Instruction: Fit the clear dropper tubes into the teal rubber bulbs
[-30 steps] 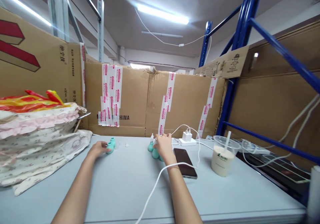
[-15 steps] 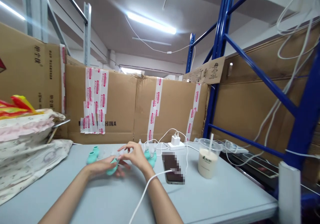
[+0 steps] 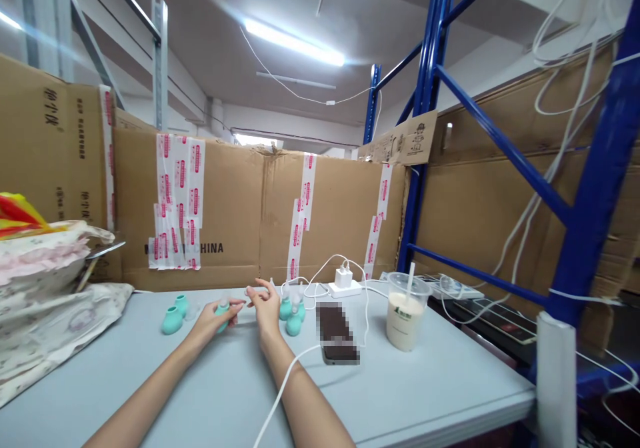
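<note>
My left hand (image 3: 216, 319) is closed around a teal squeeze bulb (image 3: 221, 316), its neck facing up between my fingers. Just to the right, my right hand (image 3: 266, 307) has its fingers bent together; whatever sits in them is too small to make out. Beyond my left hand, two teal bulbs (image 3: 172, 319) with open necks are on the table, and clear plastic pieces (image 3: 191, 311) lie beside them. Right of my right hand stand several teal bulbs (image 3: 294, 321) fitted with clear pointed tips, partly hidden by one another and by the hand.
A phone (image 3: 337, 333) with a white cable lies right of the bulbs. Behind it is a white charger (image 3: 343, 277) on a power strip. A drink cup (image 3: 405, 315) with a straw stands farther right. Cloth bags (image 3: 65, 321) fill the left side; cardboard (image 3: 230, 208) walls the back.
My hands have moved apart, the left one keeping the teal bulb. The right hand has turned more upright. The whole view has shifted slightly.
</note>
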